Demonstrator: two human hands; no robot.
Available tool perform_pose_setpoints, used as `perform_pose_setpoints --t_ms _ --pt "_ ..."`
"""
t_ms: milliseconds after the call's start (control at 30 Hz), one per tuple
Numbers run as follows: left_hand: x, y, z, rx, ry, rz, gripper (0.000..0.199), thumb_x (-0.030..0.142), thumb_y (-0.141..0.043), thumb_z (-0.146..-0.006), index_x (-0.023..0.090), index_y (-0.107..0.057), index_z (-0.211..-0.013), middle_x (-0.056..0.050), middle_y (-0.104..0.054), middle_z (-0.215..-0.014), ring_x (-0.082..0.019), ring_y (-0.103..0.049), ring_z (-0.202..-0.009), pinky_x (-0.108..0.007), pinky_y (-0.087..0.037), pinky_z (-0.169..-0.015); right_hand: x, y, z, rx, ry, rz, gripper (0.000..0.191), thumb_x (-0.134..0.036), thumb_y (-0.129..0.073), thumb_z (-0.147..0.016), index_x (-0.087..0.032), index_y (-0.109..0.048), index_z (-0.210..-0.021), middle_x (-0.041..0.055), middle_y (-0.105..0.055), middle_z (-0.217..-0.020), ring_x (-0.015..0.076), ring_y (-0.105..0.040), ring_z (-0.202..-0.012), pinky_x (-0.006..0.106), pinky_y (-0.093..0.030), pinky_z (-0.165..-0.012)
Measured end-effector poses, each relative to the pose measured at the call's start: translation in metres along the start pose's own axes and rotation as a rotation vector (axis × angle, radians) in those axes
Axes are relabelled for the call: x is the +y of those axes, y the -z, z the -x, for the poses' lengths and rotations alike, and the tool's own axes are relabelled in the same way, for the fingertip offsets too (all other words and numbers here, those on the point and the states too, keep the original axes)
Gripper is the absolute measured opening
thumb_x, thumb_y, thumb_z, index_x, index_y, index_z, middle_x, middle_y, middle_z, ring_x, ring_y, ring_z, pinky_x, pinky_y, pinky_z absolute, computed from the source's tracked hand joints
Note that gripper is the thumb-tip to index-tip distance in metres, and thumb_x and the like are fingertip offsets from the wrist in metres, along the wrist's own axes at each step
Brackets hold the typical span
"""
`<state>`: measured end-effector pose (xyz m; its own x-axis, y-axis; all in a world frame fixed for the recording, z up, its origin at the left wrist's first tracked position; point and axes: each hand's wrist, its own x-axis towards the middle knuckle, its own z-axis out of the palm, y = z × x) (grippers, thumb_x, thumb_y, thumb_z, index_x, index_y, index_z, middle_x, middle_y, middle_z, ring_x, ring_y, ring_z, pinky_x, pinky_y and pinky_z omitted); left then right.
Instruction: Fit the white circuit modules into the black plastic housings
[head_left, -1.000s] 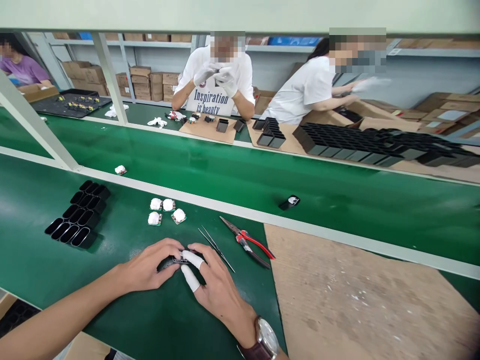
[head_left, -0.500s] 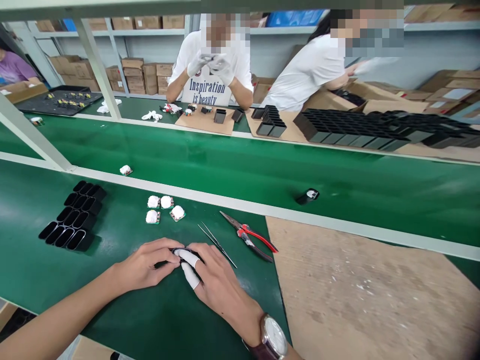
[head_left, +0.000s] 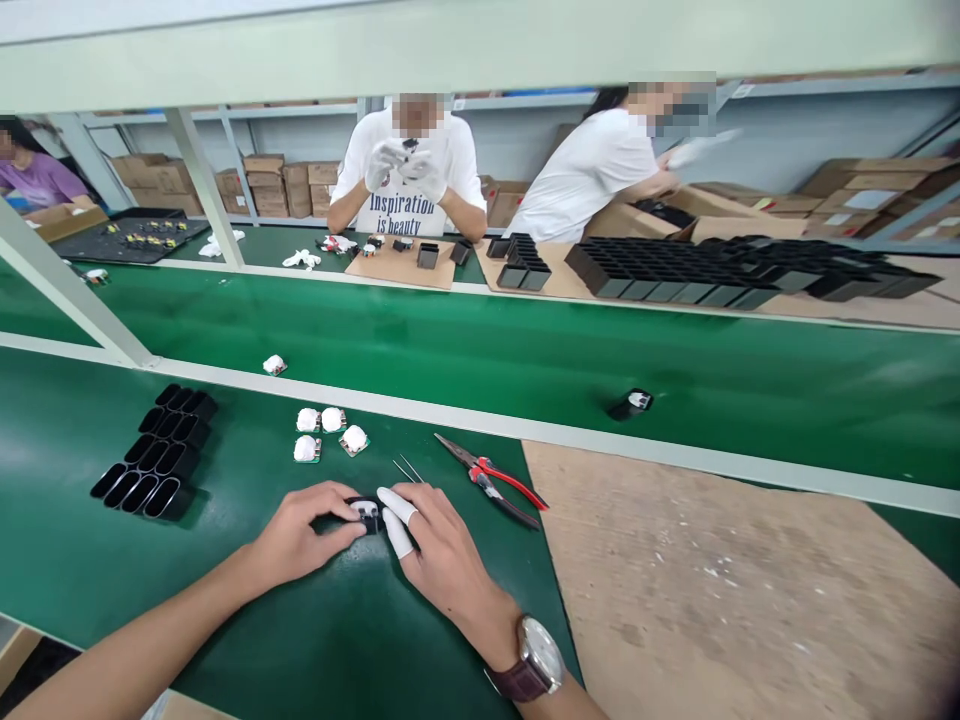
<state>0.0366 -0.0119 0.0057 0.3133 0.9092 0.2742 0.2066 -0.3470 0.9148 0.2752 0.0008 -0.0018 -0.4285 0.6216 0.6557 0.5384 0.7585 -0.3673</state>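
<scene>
Between my two hands is a small black case [head_left: 367, 517] with a white part visible inside its opening. My left hand [head_left: 307, 535] pinches its left side with thumb and forefinger. On the right side, my right hand [head_left: 439, 550], with white covers on two fingers, holds the case too. Behind my hands lie several white-topped circuit pieces [head_left: 306, 449]. Tweezers [head_left: 409, 469] lie partly hidden behind my right hand, and red-handled pliers [head_left: 491, 480] rest beyond them. Several black cases [head_left: 154, 455] stand grouped at the left.
A cardboard sheet [head_left: 735, 580] covers the right of the table. On the green belt [head_left: 450, 350] are a filled black case [head_left: 631, 403] and a white-topped piece [head_left: 274, 365]. Across it, people work beside rows of black cases [head_left: 675, 270]. A slanted metal post [head_left: 82, 290] stands left.
The view has tilted upward. My right fingers have shifted off the case's opening, so the white part inside now shows. On the belt, the filled case and the loose piece have moved slightly right.
</scene>
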Motion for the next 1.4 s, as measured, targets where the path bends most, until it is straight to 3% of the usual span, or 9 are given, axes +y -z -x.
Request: perform_pose_setpoints --t_ms 133,267,467,700,833,1000,1133,1267,1400 --pt "0.002 0.008 -0.009 0.13 0.458 0.539 0.026 0.037 -0.084 -0.09 0.016 -0.069 -0.086 -0.005 -0.077 -0.084 -0.016 -0.074 -0.074 -0.03 -0.066 -0.071 0.002 -0.005 0.004 -0.019 0.041 0.049 0.036 -0.006 -0.051 -0.101 -0.018 -0.06 -0.134 0.0109 -0.07 -0.114 0.0244 -0.068 -0.101 0.043 -0.059 -0.086" --pt "0.007 0.009 -0.013 0.199 0.545 0.702 0.033 0.039 -0.09 -0.082 0.015 -0.069 -0.085 -0.005 -0.077 -0.085 -0.016 -0.074 -0.076 -0.031 -0.067 -0.076 0.005 -0.01 0.011 -0.061 0.039 0.055 0.037 -0.006 -0.05 -0.101 -0.019 -0.061 -0.133 0.0112 -0.069 -0.117 0.0245 -0.066 -0.105 0.043 -0.058 -0.09" --pt "0.008 0.025 -0.04 0.277 0.309 0.024 0.041 0.052 -0.086 -0.078 0.015 -0.071 -0.084 -0.009 -0.078 -0.09 -0.019 -0.073 -0.067 -0.035 -0.065 -0.065 0.004 -0.016 0.014 -0.167 0.034 0.072 0.03 -0.005 -0.056 -0.097 -0.018 -0.067 -0.122 0.0116 -0.068 -0.115 0.0261 -0.063 -0.103 0.043 -0.056 -0.089" --pt "-0.013 0.133 -0.14 0.571 0.233 -0.548 0.026 0.04 -0.082 -0.084 0.016 -0.072 -0.088 -0.008 -0.075 -0.102 -0.026 -0.073 -0.097 -0.042 -0.059 -0.095 0.005 -0.016 0.017 -0.216 0.022 0.08 0.03 -0.003 -0.058 -0.092 -0.018 -0.069 -0.115 0.0108 -0.067 -0.117 0.0262 -0.06 -0.104 0.043 -0.054 -0.091" --pt "-0.032 0.159 -0.161 0.578 0.272 -0.736 0.024 0.036 -0.072 -0.099 0.013 -0.07 -0.106 -0.008 -0.073 -0.11 -0.024 -0.071 -0.103 -0.047 -0.058 -0.096 0.004 -0.016 0.016 -0.218 0.001 0.083 0.025 -0.006 -0.061 -0.092 -0.018 -0.069 -0.112 0.0094 -0.067 -0.117 0.0255 -0.06 -0.103 0.042 -0.052 -0.092" --pt "-0.056 0.134 -0.158 0.484 0.159 -0.868 0.03 0.036 -0.072 -0.094 0.016 -0.071 -0.116 -0.017 -0.069 -0.127 -0.036 -0.059 -0.131 -0.056 -0.048 -0.112 0.003 -0.017 0.013 -0.218 -0.011 0.11 0.021 -0.008 -0.061 -0.093 -0.019 -0.069 -0.11 0.0081 -0.068 -0.114 0.0246 -0.06 -0.099 0.042 -0.053 -0.089" --pt "-0.06 0.104 -0.174 0.313 0.133 -0.867 0.041 0.038 -0.077 -0.089 0.016 -0.07 -0.123 -0.016 -0.071 -0.126 -0.033 -0.066 -0.121 -0.051 -0.053 -0.107 0.004 -0.016 0.013 -0.21 -0.007 0.103 0.023 -0.007 -0.059 -0.093 -0.018 -0.068 -0.112 0.0087 -0.068 -0.115 0.0257 -0.061 -0.101 0.043 -0.054 -0.089" --pt "-0.04 0.082 -0.187 0.215 0.124 -0.836 0.036 0.032 -0.073 -0.095 0.014 -0.068 -0.125 -0.013 -0.074 -0.119 -0.029 -0.07 -0.111 -0.05 -0.055 -0.103 0.005 -0.015 0.014 -0.18 0.01 0.106 0.029 -0.007 -0.056 -0.096 -0.019 -0.066 -0.12 0.0095 -0.068 -0.116 0.0258 -0.064 -0.102 0.043 -0.057 -0.093" --pt "-0.005 0.05 -0.144 0.043 0.043 -0.781 0.054 0.028 -0.076 -0.088 0.022 -0.062 -0.14 -0.009 -0.075 -0.12 -0.025 -0.072 -0.108 -0.038 -0.058 -0.098 0.007 -0.017 0.015 -0.067 0.016 0.142 0.033 -0.01 -0.053 -0.1 -0.016 -0.06 -0.132 0.0127 -0.069 -0.117 0.0275 -0.068 -0.103 0.046 -0.06 -0.094"
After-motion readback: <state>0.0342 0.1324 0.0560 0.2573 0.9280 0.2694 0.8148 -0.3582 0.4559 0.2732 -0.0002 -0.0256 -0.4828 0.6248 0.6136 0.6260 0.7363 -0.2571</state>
